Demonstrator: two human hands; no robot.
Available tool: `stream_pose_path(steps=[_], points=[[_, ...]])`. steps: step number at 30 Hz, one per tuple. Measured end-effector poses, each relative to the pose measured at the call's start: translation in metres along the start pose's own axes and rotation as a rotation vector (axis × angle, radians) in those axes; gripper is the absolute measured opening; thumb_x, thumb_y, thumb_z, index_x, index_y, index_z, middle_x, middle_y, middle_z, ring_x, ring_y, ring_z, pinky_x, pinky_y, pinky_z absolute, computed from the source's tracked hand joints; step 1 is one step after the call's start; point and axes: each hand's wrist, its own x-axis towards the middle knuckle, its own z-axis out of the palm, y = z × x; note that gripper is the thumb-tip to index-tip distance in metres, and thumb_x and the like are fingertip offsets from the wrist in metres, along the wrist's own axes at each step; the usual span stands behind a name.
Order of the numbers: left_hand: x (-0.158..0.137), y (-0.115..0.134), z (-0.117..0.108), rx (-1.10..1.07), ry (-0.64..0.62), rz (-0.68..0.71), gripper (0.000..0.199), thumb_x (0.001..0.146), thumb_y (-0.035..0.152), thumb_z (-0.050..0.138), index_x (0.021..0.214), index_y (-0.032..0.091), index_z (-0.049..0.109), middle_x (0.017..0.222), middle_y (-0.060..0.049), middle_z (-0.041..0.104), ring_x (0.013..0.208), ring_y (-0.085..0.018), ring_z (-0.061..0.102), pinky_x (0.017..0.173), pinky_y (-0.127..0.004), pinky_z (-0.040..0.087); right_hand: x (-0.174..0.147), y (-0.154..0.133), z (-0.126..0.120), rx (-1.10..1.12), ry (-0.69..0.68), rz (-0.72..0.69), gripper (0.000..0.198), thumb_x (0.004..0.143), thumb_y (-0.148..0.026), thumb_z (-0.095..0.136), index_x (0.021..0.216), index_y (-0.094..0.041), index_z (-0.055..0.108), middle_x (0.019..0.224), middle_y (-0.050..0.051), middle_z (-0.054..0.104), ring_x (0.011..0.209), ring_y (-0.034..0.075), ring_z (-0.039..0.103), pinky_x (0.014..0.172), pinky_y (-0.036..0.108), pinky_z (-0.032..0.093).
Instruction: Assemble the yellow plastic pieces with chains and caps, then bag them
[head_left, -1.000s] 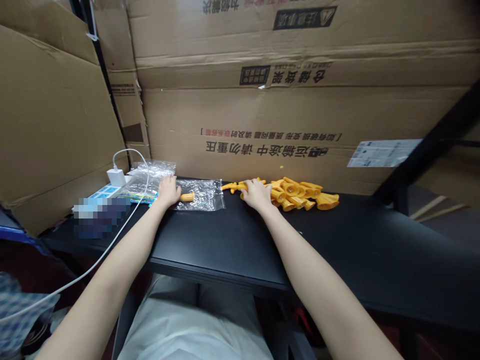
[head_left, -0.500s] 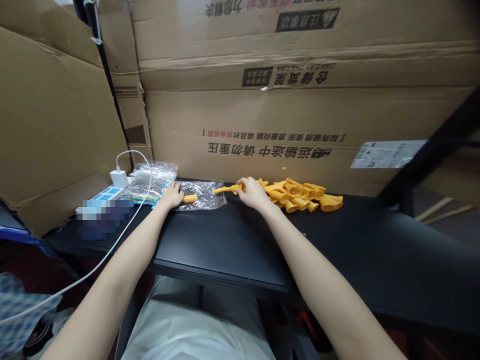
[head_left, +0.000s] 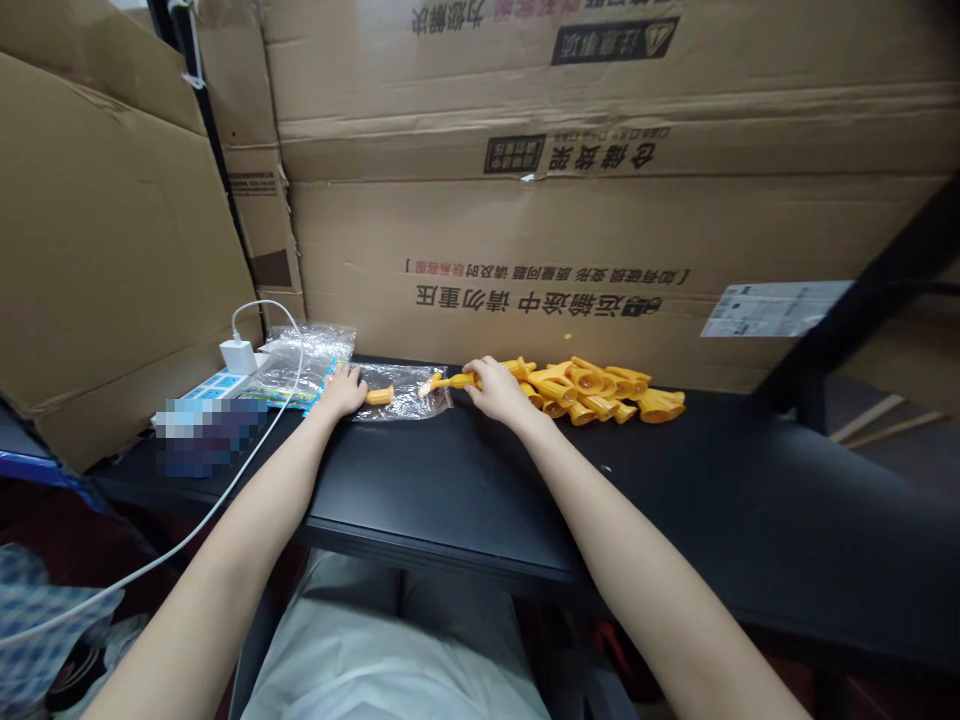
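Observation:
My left hand (head_left: 343, 391) is closed at the blue-edged left end of a clear plastic bag (head_left: 412, 404), holding it against the black table. A ribbed yellow plastic piece (head_left: 380, 396) lies at the bag beside those fingers. My right hand (head_left: 496, 388) grips a slender yellow plastic piece (head_left: 453, 381), its narrow end pointing left over the bag's right end. Right beside this hand is a pile of yellow plastic pieces (head_left: 592, 385) with flared, hollow ends. My right fingers hide part of the held piece.
Flattened plastic packaging (head_left: 311, 345) lies left of my left hand, by a power strip (head_left: 217, 385) with a white charger (head_left: 238, 356). A white cable (head_left: 247, 460) loops down past the table (head_left: 450, 490). Cardboard (head_left: 480, 220) stands behind, with a black post (head_left: 840, 300) at right.
My right hand has shifted slightly left with the yellow piece, whose tip now looks different over the bag's end. My left hand has stayed in place.

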Motion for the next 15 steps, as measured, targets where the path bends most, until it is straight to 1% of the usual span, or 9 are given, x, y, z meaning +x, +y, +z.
stream_pose_path(steps=[1,3,7,9,11,15], points=[[0.000,0.000,0.000,-0.001,0.000,0.003,0.058,0.090,0.033,0.027,0.143,0.011,0.033,0.152,-0.015,0.026,0.143,-0.027,0.018,0.115,-0.047,0.017,0.001,-0.001,0.001,0.048,-0.016,-0.014,0.021,0.078,-0.014,0.058,0.099,-0.018,0.061,0.101,0.009,0.059,0.097,0.022,0.057,0.088,0.035,0.043],[-0.001,0.001,0.000,-0.009,-0.004,0.017,0.057,0.090,0.034,0.027,0.143,0.013,0.033,0.153,-0.015,0.025,0.143,-0.027,0.017,0.114,-0.050,0.016,0.001,-0.004,0.005,0.136,-0.055,0.002,0.022,0.076,-0.015,0.062,0.098,-0.017,0.061,0.099,0.008,0.060,0.093,0.019,0.059,0.085,0.033,0.045],[-0.003,0.004,-0.002,-0.028,-0.033,0.071,0.056,0.091,0.038,0.026,0.143,0.018,0.033,0.154,-0.011,0.023,0.144,-0.026,0.013,0.115,-0.052,0.012,0.000,-0.013,0.011,0.254,-0.102,0.157,0.025,0.074,-0.019,0.066,0.099,-0.016,0.062,0.091,0.006,0.064,0.082,0.017,0.061,0.078,0.030,0.047],[-0.004,0.005,-0.003,-0.033,-0.048,0.099,0.056,0.092,0.040,0.025,0.143,0.019,0.032,0.154,-0.010,0.022,0.144,-0.025,0.012,0.115,-0.052,0.011,-0.001,-0.016,0.015,0.279,-0.098,0.245,0.025,0.074,-0.019,0.066,0.098,-0.016,0.063,0.089,0.006,0.066,0.081,0.016,0.062,0.076,0.029,0.047],[-0.005,0.005,-0.004,-0.034,-0.058,0.115,0.057,0.092,0.041,0.023,0.144,0.018,0.030,0.154,-0.010,0.022,0.144,-0.026,0.012,0.115,-0.052,0.010,-0.002,-0.019,0.018,0.282,-0.090,0.302,0.025,0.074,-0.019,0.067,0.098,-0.015,0.063,0.089,0.007,0.067,0.081,0.017,0.063,0.076,0.028,0.047],[-0.005,0.007,-0.005,-0.044,-0.090,0.134,0.058,0.092,0.041,0.022,0.145,0.017,0.028,0.155,-0.010,0.020,0.144,-0.026,0.009,0.114,-0.054,0.008,-0.002,-0.021,0.019,0.248,-0.053,0.324,0.026,0.072,-0.021,0.068,0.096,-0.016,0.063,0.093,0.007,0.068,0.086,0.019,0.063,0.080,0.030,0.047]])
